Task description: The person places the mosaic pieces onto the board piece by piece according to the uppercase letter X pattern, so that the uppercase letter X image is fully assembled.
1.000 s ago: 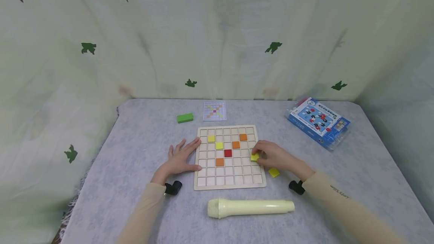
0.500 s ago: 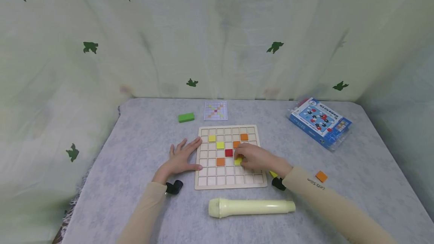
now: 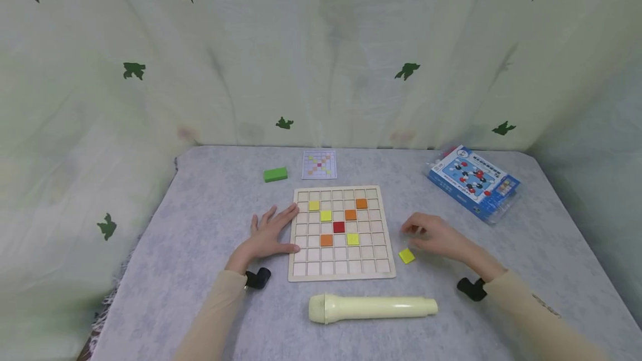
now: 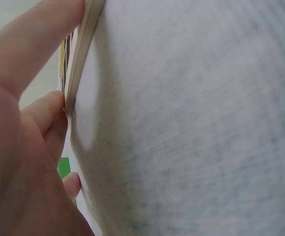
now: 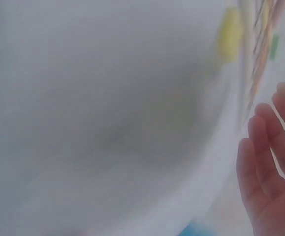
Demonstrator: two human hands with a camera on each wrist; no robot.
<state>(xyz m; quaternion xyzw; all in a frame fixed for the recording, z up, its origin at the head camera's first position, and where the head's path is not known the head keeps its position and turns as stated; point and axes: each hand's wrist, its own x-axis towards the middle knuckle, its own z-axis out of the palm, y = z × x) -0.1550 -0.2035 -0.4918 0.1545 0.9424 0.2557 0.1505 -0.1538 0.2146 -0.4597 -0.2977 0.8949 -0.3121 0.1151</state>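
Note:
A pale wooden grid board (image 3: 305, 276) lies mid-table, with yellow, orange and red square tiles in some cells. Spread fingers of my left hand (image 3: 263, 237) rest along its left edge; the left wrist view shows thumb and fingertips against the board's side (image 4: 78, 69). My right hand (image 3: 433, 235) is off the board's right side, fingers loosely bent, nothing seen between them. Just below its fingertips lies a loose yellow tile (image 3: 407, 255). In that cell arrangement, the red tile (image 3: 339, 227) sits near the middle, and another yellow tile (image 3: 353, 239) lies diagonally below right of it.
Behind the board lie a printed pattern card (image 3: 319, 165) and a green block (image 3: 275, 174). A blue box (image 3: 471, 183) in clear plastic stands at the back right. A cream microphone-shaped object (image 3: 373, 308) lies in front of the board.
My right hand carried a yellow tile leftward onto the board and left it diagonally below the red tile, then drew back right. The loose orange tile is now hidden by my right arm. My left hand stayed put.

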